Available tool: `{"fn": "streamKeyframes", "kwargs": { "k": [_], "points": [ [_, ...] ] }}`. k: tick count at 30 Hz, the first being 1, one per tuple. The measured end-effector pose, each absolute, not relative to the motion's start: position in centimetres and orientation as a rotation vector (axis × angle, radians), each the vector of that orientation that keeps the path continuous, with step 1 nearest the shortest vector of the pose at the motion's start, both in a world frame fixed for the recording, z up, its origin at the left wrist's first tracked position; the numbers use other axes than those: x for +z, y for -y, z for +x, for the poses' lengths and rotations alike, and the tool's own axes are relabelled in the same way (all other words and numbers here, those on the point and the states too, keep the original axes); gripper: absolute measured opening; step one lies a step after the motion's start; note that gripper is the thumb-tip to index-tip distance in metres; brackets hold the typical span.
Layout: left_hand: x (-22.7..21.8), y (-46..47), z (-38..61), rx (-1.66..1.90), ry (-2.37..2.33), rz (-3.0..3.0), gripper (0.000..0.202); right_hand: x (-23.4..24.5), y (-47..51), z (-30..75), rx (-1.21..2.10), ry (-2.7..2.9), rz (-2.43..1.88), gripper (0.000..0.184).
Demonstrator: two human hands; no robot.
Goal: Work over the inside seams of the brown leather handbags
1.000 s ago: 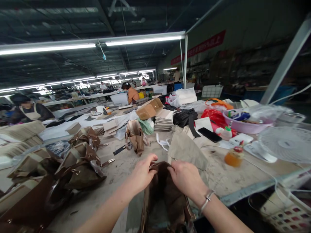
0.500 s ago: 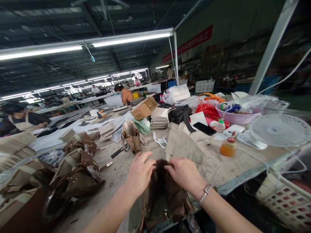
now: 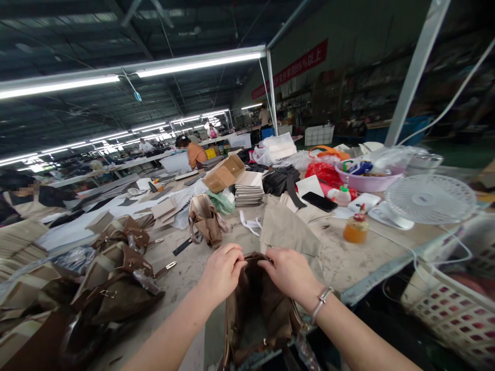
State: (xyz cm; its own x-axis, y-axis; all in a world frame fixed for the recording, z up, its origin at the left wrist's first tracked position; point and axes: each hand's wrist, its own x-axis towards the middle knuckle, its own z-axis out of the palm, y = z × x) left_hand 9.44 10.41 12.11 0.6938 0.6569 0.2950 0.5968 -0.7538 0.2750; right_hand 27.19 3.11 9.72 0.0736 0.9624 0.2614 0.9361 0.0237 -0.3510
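bag pile (image 3: 116, 278): finished brown bags heaped on the left of the table (image 3: 181, 273), some in clear wrap. Well apart from the hands; low risk.
small bag (image 3: 204, 219): upright, beyond the hands, clear of them.
left hand (image 3: 222, 273): fingers curled tight, pinching the left side of the bag's top rim. A thin pinch; it could slip if the rim is pulled hard.
bag (image 3: 259, 314): brown, mouth up, at the near table edge right in front of the person; the lower part looks to hang off the edge. If both grips loosen, it likely slides off toward the floor.
right hand (image 3: 288, 275): fingers bent over the right side of the rim, gripping it. Its bracelet (image 3: 320, 304) sits near the bag and could snag or scuff it.
cloth (image 3: 288, 229): grey sheet just behind the right hand, touching or nearly so; cannot tell. It could get dragged along with the bag.
bottle (image 3: 356, 229): orange, upright, right of the cloth. A wide elbow swing might tip it.
fan (image 3: 431, 198): far right, with a cord trailing over the edge; a snag hazard only on a long reach.
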Motion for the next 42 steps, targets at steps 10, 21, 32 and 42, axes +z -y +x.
{"fn": "streamKeyframes", "kwargs": {
  "k": [10,21,32,42],
  "points": [
    [11.5,-9.7,10.0,0.654,-1.105,2.471,0.014,9.3,-3.5,27.4,0.141,1.846,-1.871,0.023],
    [10.8,-10.5,9.8,0.608,-1.402,2.506,0.011,9.7,-4.5,26.5,0.11,1.843,-1.918,0.023],
    [11.0,-10.6,9.8,0.594,-1.455,2.563,0.012,10.6,-5.4,26.6,0.126,1.919,-1.912,0.026],
    [11.2,-10.6,9.8,0.527,-1.458,2.613,0.012,10.7,-6.0,26.4,0.083,1.975,-1.869,0.025]
  ]
}}
